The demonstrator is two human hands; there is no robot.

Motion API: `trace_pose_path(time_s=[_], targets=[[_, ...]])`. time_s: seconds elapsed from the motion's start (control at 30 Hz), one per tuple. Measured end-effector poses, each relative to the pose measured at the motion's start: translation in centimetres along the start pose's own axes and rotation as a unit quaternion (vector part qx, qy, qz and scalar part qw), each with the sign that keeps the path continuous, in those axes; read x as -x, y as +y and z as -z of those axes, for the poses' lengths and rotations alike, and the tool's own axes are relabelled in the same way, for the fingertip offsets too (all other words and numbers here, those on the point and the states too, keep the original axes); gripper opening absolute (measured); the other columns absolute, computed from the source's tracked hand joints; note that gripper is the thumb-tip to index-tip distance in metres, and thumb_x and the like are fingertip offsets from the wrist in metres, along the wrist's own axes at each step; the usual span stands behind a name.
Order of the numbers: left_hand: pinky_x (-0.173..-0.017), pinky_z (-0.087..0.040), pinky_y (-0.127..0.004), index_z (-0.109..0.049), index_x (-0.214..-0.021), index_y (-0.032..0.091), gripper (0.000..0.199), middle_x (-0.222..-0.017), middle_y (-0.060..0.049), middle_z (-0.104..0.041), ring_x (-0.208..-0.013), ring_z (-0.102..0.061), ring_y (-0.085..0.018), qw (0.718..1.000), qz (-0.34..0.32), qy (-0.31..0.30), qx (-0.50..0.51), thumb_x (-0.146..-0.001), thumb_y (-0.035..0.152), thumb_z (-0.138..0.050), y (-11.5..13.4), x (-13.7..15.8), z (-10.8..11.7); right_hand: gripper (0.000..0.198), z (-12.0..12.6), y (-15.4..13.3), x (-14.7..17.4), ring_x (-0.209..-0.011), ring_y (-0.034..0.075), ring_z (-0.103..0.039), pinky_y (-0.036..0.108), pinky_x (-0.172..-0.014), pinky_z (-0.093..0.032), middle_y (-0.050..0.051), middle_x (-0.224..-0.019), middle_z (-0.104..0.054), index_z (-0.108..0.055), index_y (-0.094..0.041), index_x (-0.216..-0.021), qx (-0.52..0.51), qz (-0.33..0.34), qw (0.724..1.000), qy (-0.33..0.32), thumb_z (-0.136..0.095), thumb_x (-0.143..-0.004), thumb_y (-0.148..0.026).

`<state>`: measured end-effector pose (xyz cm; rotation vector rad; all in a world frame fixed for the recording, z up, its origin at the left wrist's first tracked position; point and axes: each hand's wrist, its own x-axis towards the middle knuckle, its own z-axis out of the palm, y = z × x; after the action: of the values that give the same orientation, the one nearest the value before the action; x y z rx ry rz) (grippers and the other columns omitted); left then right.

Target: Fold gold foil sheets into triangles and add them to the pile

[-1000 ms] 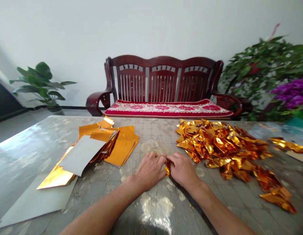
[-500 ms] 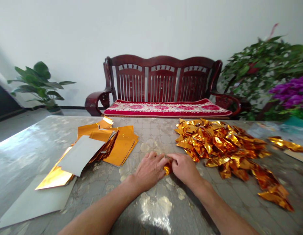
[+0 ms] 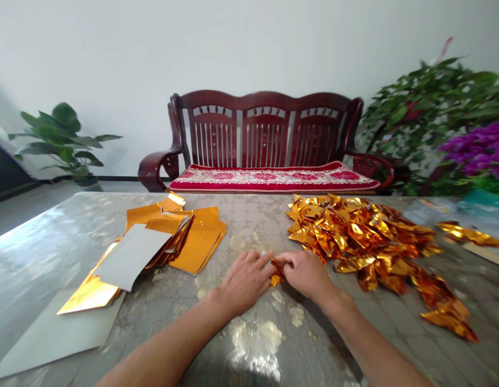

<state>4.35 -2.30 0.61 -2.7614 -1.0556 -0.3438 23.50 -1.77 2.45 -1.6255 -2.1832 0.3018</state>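
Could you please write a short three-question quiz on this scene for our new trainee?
1. True or false: the foil pile is nearer the right hand than the left hand.
2. Which lies on the bench?
A) gold sheets
B) the patterned mat
C) the foil pile
3. How many hands touch the small foil piece?

Key: 1. True; 2. B; 3. Two.
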Motion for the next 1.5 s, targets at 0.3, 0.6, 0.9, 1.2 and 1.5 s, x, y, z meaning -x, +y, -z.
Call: trace_pose_path(time_s=[0.3,0.6,0.9,1.2,1.5], targets=[[-0.088,-0.041,-0.038,-0.057,-0.116,0.022,0.022,-0.126,-0.003,-0.061,-0.105,-0.054,-0.023,1.0,-0.019,-0.011,-0.001,-0.1,0.03,-0.045,0.2,-0.3,0.0,0.049,0.2,1.5,-0.5,-0.085,0.019,-0.072,0.026,-0.077,-0.051,0.001,-0.094,-0.079,-0.078,-0.029,-0.105,-0.075,0.019,0.995,-0.059,-0.046,-0.073,-0.009],[-0.087,-0.04,-0.039,-0.056,-0.116,0.022,0.021,-0.123,-0.003,-0.062,-0.107,-0.055,-0.023,1.0,-0.018,-0.018,0.004,-0.1,0.028,-0.044,0.0,-0.3,-0.1,0.052,1.9,2.5,-0.3,-0.085,0.018,-0.071,0.025,-0.073,-0.048,-0.003,-0.095,-0.078,-0.078,-0.034,-0.102,-0.028,0.072,0.988,-0.13,-0.046,-0.07,-0.008],[-0.089,-0.04,-0.037,-0.058,-0.108,0.021,0.014,-0.122,-0.004,-0.061,-0.109,-0.053,-0.022,0.999,-0.033,-0.015,0.02,-0.098,0.026,-0.048,-0.1,0.0,0.2,0.037,2.1,1.6,0.0,-0.077,0.016,-0.069,0.025,-0.068,-0.044,-0.002,-0.081,-0.077,-0.078,-0.028,-0.083,0.017,0.038,0.995,-0.088,-0.049,-0.071,-0.008],[-0.076,-0.042,-0.035,-0.058,-0.1,0.023,0.007,-0.097,-0.002,-0.06,-0.092,-0.053,-0.022,0.999,0.033,-0.008,0.012,-0.096,0.026,-0.054,0.7,0.4,-0.1,0.009,-2.0,0.3,-0.2,-0.093,0.019,-0.062,0.028,-0.077,-0.042,0.004,-0.095,-0.066,-0.067,-0.023,-0.089,0.044,-0.026,0.998,0.038,-0.059,-0.085,-0.025],[-0.089,-0.044,-0.042,-0.049,-0.124,0.021,0.054,-0.115,-0.007,-0.06,-0.106,-0.055,-0.028,0.968,0.221,0.065,0.096,-0.081,0.044,-0.072,0.7,1.0,-0.6,0.004,-2.3,-0.4,-0.2,-0.083,0.016,-0.063,0.026,-0.07,-0.039,0.0,-0.085,-0.069,-0.064,-0.023,-0.082,-0.028,-0.059,0.997,0.032,-0.06,-0.081,-0.021]])
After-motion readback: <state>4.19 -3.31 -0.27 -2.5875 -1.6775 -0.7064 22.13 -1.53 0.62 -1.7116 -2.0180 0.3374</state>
